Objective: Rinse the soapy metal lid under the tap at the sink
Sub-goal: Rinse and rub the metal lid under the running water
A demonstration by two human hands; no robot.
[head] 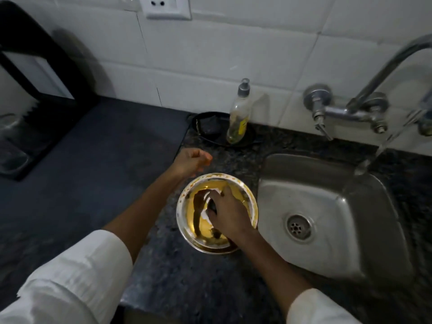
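A round metal lid point(190, 224) lies flat on the dark stone counter just left of the sink point(332, 220). Its inside is smeared yellow-brown with streaks of white soap. My right hand point(230, 213) rests inside the lid, fingers pressed around a small dark scrub pad point(212, 206). My left hand point(192, 161) hovers by the lid's far left rim, fingers curled with nothing visible in them. Water runs from the wall tap point(374, 90) in a stream point(383, 146) into the sink's far right corner, away from the lid.
A nearly empty dish-soap bottle point(239, 115) stands in a black tray point(210, 128) against the tiled wall behind the lid. A black frame point(39, 73) and a glass point(11, 146) sit at the far left. The sink's drain point(298, 228) is uncovered.
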